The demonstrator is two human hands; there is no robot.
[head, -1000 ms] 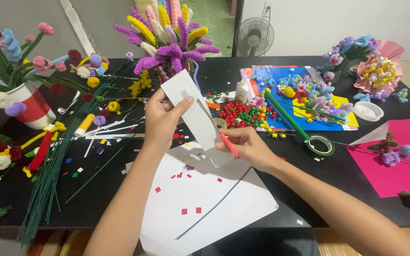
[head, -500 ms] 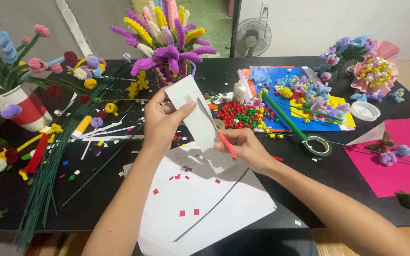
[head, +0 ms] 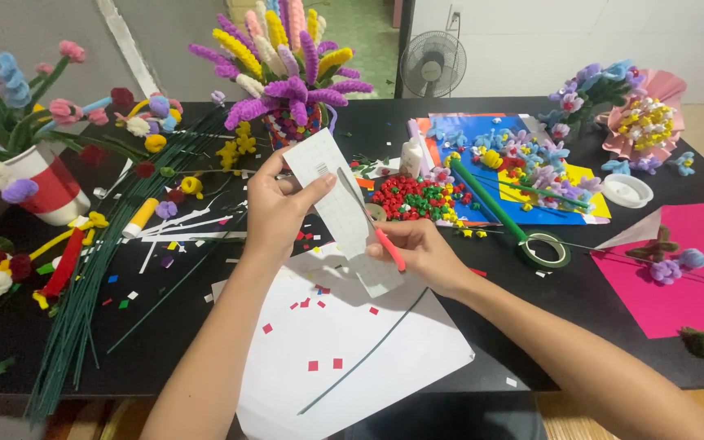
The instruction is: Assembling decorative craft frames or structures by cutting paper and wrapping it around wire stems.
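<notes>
A white strip of paper (head: 337, 204) is standing tilted near the centre of the frame, its faint grid and small dark mark facing the camera, its upper end leaning toward the upper left and its lower end trailing down toward the sheet below. The left hand (head: 275, 208) is pinching its upper left edge, thumb lying across the front and fingers curled behind. Just to the right, the right hand (head: 417, 253) is closing around red-handled scissors (head: 376, 228), whose thin blades are crossing the strip's right edge and pointing up toward the left hand; the handle is sitting inside the closed grip.

Below both hands a large white sheet (head: 352, 358) is lying at the bottom centre, dotted with small red paper squares (head: 313, 366) and crossed by a thin green wire (head: 364, 358).

The black table (head: 531, 318) is filling most of the frame. A bundle of green stems (head: 91, 285) is fanning out at the lower left, a red and white cup of fuzzy flowers (head: 38, 183) is sitting at the left edge, and a purple and yellow bouquet (head: 291, 73) is rising at top centre. A pile of red and green beads (head: 417, 198) is lying right of centre, a roll of green tape (head: 546, 248) beside it, and a pink sheet (head: 678, 269) at the right. A standing fan (head: 432, 63) is showing beyond the table against a pale wall.
</notes>
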